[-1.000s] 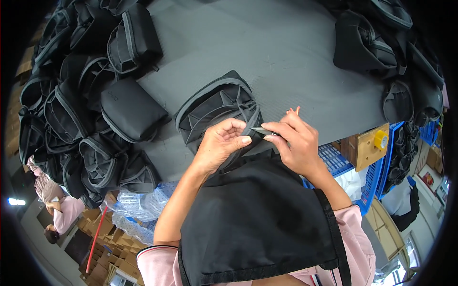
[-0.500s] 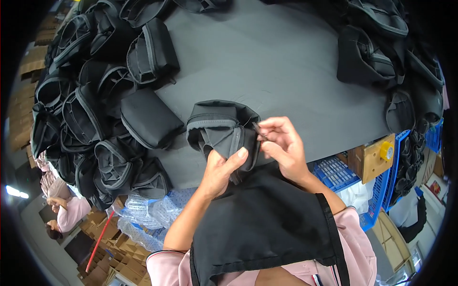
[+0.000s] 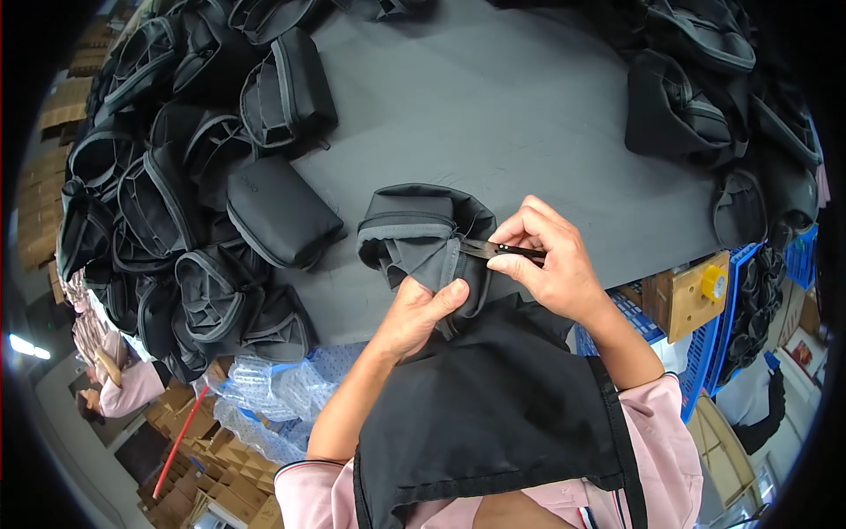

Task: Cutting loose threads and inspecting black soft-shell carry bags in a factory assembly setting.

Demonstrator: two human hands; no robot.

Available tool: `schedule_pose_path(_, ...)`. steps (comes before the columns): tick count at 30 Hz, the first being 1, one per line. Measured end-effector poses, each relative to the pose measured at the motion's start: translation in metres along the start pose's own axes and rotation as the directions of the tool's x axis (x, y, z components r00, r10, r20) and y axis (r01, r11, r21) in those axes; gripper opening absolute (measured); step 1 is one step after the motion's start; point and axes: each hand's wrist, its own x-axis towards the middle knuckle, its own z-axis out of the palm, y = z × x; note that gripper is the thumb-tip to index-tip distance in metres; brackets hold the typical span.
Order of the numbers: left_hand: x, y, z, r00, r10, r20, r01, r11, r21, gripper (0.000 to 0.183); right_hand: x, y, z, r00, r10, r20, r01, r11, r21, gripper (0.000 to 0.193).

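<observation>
A black zippered pouch (image 3: pixel 414 210), its mouth gaping, is held near the table's front edge. My left hand (image 3: pixel 421 310) is closed on its near side, thumb on top and the other fingers hidden inside or behind the cloth. Between the thumb and fingers of my right hand (image 3: pixel 551 251) is a pair of thread snips (image 3: pixel 515 252) with black handles. Their metal blades point left and reach the pouch by the end of its grey zip edge. I cannot tell whether the blades touch a thread.
Black pouches (image 3: pixel 280 212) are heaped along the left, and more pouches (image 3: pixel 683 106) lie at the right of the dark table (image 3: pixel 529 115). Blue crates (image 3: pixel 705 344) and a wooden block with yellow tape (image 3: pixel 701 295) stand at right. Bubble wrap (image 3: pixel 282 388) hangs below left; another person (image 3: pixel 123 388) is beyond.
My right hand has turned and moved slightly right and up, and the thread snips now show clearly with blades at the pouch. The pouch and my left hand have shifted a little right.
</observation>
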Motion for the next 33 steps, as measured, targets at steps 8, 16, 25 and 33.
schedule_pose_path(8,0.003,-0.002,0.001,0.999,0.031,0.03,-0.032,0.999,0.037,0.048,-0.001,-0.001,0.005,0.986,-0.129,-0.104,0.109,0.978,-0.18,0.017)
schedule_pose_path(16,0.005,-0.003,0.0,0.999,0.032,0.029,-0.032,0.999,0.03,0.047,-0.007,0.005,0.009,0.932,-0.329,-0.154,0.25,0.888,-0.385,0.016)
schedule_pose_path(25,0.008,0.03,0.021,0.983,0.032,-0.179,-0.063,0.983,-0.171,0.04,0.011,-0.001,0.009,0.987,-0.054,-0.154,0.069,0.994,0.09,0.016)
schedule_pose_path(33,0.085,0.024,-0.016,0.896,0.011,-0.444,-0.267,0.813,-0.518,0.037,-0.006,0.048,0.029,0.962,0.147,-0.229,-0.177,0.978,-0.115,0.036)
